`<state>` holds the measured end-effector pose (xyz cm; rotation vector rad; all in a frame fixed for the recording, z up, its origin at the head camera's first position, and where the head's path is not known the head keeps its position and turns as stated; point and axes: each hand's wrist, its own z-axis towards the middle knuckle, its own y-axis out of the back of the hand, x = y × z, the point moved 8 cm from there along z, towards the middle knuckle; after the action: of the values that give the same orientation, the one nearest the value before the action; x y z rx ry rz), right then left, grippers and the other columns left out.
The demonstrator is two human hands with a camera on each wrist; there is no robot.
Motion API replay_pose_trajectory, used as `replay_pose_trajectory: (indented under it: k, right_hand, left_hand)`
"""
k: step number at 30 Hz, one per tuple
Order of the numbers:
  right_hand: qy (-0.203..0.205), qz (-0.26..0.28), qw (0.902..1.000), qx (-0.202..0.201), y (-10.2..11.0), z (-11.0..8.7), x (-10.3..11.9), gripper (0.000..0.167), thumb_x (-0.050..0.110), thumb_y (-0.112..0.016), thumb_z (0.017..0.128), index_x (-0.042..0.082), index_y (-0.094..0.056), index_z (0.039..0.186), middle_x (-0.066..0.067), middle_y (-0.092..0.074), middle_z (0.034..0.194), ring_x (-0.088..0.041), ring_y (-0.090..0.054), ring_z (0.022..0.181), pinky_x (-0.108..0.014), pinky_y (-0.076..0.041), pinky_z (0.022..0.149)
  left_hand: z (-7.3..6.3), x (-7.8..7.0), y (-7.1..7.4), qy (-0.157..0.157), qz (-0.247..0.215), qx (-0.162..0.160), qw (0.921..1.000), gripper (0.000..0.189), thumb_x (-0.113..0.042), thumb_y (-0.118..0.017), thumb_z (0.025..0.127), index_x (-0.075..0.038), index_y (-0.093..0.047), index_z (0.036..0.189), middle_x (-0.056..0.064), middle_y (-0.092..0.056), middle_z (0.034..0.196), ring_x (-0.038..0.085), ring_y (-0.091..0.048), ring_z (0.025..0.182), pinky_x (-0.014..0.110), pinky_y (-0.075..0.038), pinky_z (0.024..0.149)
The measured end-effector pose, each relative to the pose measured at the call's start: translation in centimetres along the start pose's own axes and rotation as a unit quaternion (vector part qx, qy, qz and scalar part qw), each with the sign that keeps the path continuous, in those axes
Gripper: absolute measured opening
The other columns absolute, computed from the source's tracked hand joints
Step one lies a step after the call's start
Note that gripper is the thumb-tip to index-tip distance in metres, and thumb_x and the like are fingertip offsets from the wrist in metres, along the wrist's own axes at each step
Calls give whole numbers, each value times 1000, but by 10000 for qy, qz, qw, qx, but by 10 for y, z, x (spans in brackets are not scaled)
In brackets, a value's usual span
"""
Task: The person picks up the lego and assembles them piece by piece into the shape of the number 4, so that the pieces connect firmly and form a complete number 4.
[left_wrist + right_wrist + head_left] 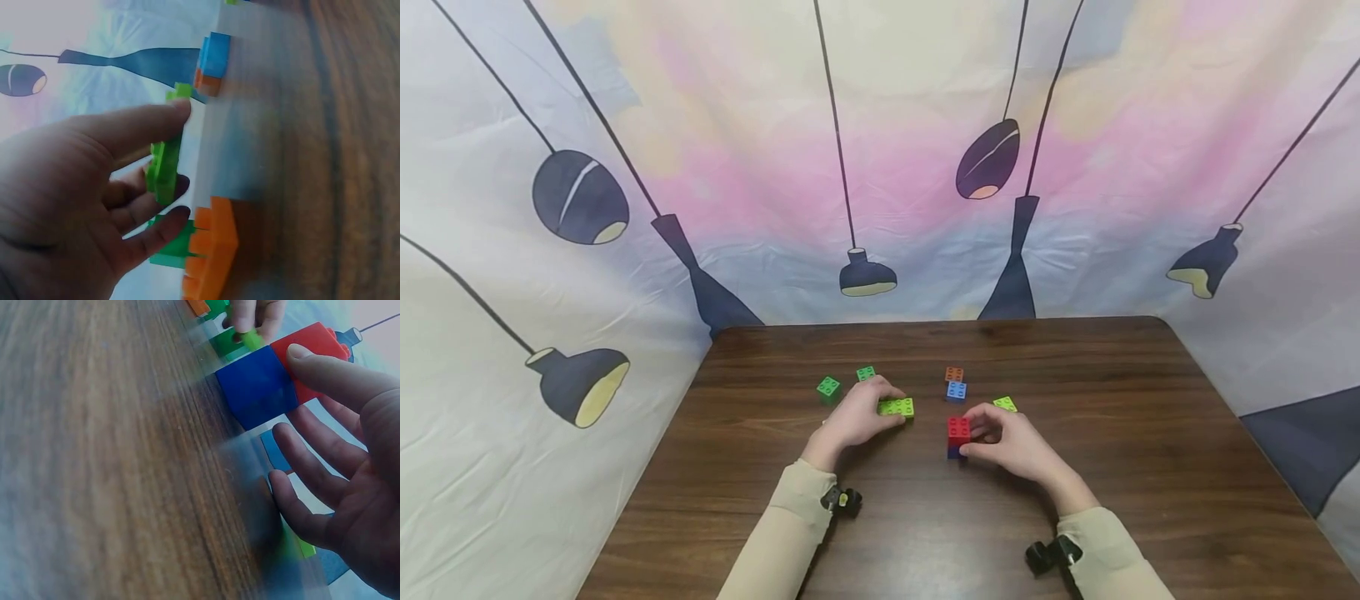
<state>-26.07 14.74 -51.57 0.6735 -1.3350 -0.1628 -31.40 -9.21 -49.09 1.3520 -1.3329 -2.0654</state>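
My left hand (pixel 853 414) pinches a long lime-green brick (pixel 898 407) between thumb and fingers. The left wrist view shows the studs of this lime brick (pixel 165 165) turned toward the palm side. My right hand (pixel 1011 442) holds a two-brick stack, a red brick (pixel 958 428) on top of a dark blue brick (pixel 953 452). In the right wrist view the thumb presses the red brick (pixel 309 353), while the lower fingers spread loosely below the blue brick (pixel 256 387). The two held pieces are apart. Whether the stack touches the table cannot be told.
Two green bricks (pixel 828 387) stand behind the left hand. A light blue brick (pixel 957 390) and an orange-brown one (pixel 954 373) sit further back. Another lime brick (pixel 1004 404) lies behind the right hand. An orange brick (pixel 215 250) is near the left fingers. The table (pixel 910 533) is dark wood.
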Motion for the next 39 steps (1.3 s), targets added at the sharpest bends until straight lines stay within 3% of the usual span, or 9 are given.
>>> replay_pose_trajectory:
  k: [8, 17, 23, 28, 33, 39]
  right_hand:
    - [-17, 392, 9992, -27, -2, 0, 0, 33, 24, -91, 89, 16, -70, 114, 2, -77, 109, -17, -74, 101, -33, -59, 89]
    - [53, 571, 9984, -20, -4, 2, 1, 35, 22, -89, 91, 13, -68, 118, -1, -77, 111, -17, -75, 103, -30, -58, 89]
    - [114, 459, 9989, -61, -5, 2, 1, 39, 24, -90, 90, 15, -67, 121, 3, -77, 108, -15, -75, 100, -31, -59, 89]
    - [158, 459, 9988, -64, -7, 0, 2, 36, 24, -89, 90, 18, -67, 118, 4, -77, 109, -15, -75, 100, -31, -60, 89]
    - [148, 461, 9988, 2, -8, 0, 3, 35, 23, -89, 90, 19, -66, 117, 3, -76, 111, -15, -75, 102, -31, -60, 90]
    - [137, 537, 9985, 21, -7, 1, 5, 34, 17, -88, 91, 20, -66, 117, 3, -76, 112, -16, -75, 104, -33, -60, 90]
  left_hand:
    - [-2, -32, 13, -337, -532, -412, 9972, 35, -23, -85, 93, -10, -78, 124, -4, -66, 115, 13, -62, 99, 34, -55, 88]
    - [-6, -66, 15, -744, -691, -422, 9939, 35, -20, -85, 93, -12, -78, 126, -4, -65, 114, 12, -61, 97, 29, -55, 82]
    - [-7, -79, 6, -871, -810, -378, 9922, 34, -19, -85, 93, -13, -78, 125, -4, -64, 116, 11, -60, 97, 27, -54, 82]
    - [-7, -89, -1, -999, -579, -318, 9928, 33, -22, -84, 93, -15, -79, 125, -5, -67, 115, 11, -60, 104, 29, -53, 88]
    - [-7, -93, -6, -961, -355, -310, 9943, 34, -25, -86, 93, -15, -80, 125, -7, -67, 112, 11, -58, 104, 29, -51, 86]
    - [-3, -97, -11, -1032, -411, -222, 9936, 33, -25, -85, 92, -16, -80, 123, -8, -66, 112, 10, -56, 104, 26, -49, 85]
